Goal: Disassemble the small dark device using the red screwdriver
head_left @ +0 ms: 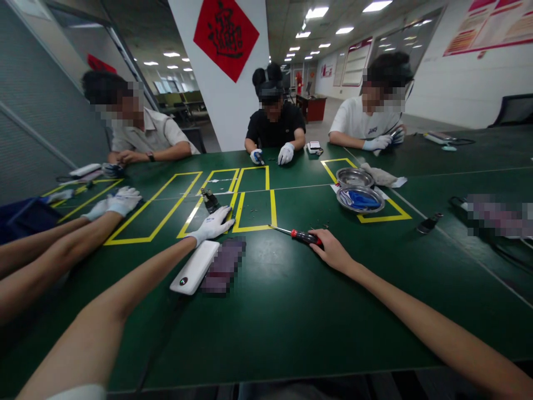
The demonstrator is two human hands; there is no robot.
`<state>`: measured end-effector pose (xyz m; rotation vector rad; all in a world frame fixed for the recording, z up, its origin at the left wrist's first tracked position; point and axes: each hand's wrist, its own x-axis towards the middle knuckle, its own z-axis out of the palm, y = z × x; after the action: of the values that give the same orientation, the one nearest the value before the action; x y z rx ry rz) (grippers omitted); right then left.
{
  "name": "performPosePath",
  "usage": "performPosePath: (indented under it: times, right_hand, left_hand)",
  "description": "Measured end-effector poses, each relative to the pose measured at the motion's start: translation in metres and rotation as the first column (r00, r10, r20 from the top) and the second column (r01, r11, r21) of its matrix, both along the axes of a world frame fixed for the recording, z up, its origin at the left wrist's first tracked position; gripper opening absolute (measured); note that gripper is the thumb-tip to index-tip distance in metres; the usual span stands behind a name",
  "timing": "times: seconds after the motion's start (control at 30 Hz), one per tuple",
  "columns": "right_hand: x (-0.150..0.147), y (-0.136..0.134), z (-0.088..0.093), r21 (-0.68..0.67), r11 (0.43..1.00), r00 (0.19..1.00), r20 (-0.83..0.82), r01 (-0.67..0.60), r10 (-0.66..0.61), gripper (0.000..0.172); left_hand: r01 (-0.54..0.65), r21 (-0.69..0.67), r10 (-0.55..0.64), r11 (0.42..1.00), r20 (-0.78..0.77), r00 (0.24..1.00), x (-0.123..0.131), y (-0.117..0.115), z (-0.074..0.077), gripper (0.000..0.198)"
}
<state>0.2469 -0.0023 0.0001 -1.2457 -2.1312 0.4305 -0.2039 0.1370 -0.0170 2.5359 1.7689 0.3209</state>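
My left hand (214,226), in a white glove, lies palm down with its fingers stretched out at the yellow tape. Just beyond its fingers stands a black plug-like part with metal ends (210,201). My right hand (333,250) is bare and wrapped round the red and black handle of a screwdriver (303,236). The shaft points left, its tip near the corner of a taped box (255,228). Inside that box are several tiny pieces (254,210), too small to make out. Below my left wrist lie a white power bank (195,268) and a blurred-out phone-like slab (225,264).
Two metal bowls (360,206), one with blue cloth, stand at the right beside a pale cloth (378,175). Farther right are another black part (430,223) and a blurred device with cables (497,214). A co-worker's gloved hands (120,201) rest at the left; three people sit opposite.
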Motion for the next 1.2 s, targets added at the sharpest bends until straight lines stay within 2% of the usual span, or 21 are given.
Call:
performPosePath:
  times: [0.2, 0.4, 0.53, 0.67, 0.8, 0.9, 0.97, 1.07, 1.13, 1.2]
  right_hand:
    - [0.001, 0.001, 0.0, -0.022, 1.0, 1.0, -0.008, 0.0, 0.0, 0.036]
    - [0.003, 0.0, 0.002, -0.043, 0.999, 0.999, -0.032, 0.005, -0.006, 0.036]
    - [0.004, 0.0, 0.001, -0.027, 1.0, 0.999, -0.045, -0.001, 0.0, 0.035]
    - [0.004, 0.0, 0.002, -0.007, 1.0, 0.999, -0.045, 0.018, -0.018, 0.034]
    - [0.004, -0.004, 0.005, -0.021, 0.999, 0.999, -0.027, 0.043, -0.043, 0.032]
    - [0.005, -0.006, 0.006, -0.008, 0.999, 0.999, -0.012, 0.041, -0.041, 0.031]
    - [0.006, -0.007, 0.005, 0.005, 0.999, 0.999, -0.002, 0.045, -0.045, 0.031]
    - [0.006, -0.006, 0.003, 0.005, 0.999, 0.999, 0.009, 0.044, -0.045, 0.029]
    - [0.006, -0.004, 0.004, 0.009, 0.999, 0.999, 0.025, 0.035, -0.036, 0.029]
    - [0.004, -0.003, 0.005, 0.024, 1.0, 0.998, 0.058, 0.016, -0.018, 0.031]
  left_hand:
    - [-0.005, 0.041, 0.003, 0.999, 0.052, 0.999, 0.045, 0.033, -0.002, 0.072]
    - [0.074, 0.074, -0.083, 0.995, 0.135, 0.987, 0.121, 0.055, -0.003, 0.067]
    - [0.169, 0.086, -0.183, 0.982, 0.185, 0.966, 0.18, 0.055, -0.003, 0.064]
    - [0.25, 0.088, -0.264, 0.964, 0.264, 0.928, 0.232, 0.043, -0.003, 0.061]
    - [0.28, 0.035, -0.268, 0.959, 0.416, 0.869, 0.259, 0.03, 0.004, 0.057]
    - [0.263, 0.054, -0.256, 0.963, 0.474, 0.843, 0.247, 0.032, 0.014, 0.052]
    - [0.163, 0.116, -0.198, 0.98, 0.436, 0.878, 0.22, 0.041, 0.021, 0.05]
    - [-0.123, 0.194, 0.049, 0.973, 0.347, 0.936, 0.164, 0.063, 0.023, 0.05]
    - [-0.336, 0.15, 0.285, 0.93, 0.282, 0.916, 0.128, 0.078, 0.018, 0.056]
    - [-0.434, 0.075, 0.41, 0.898, 0.218, 0.886, 0.103, 0.091, 0.012, 0.061]
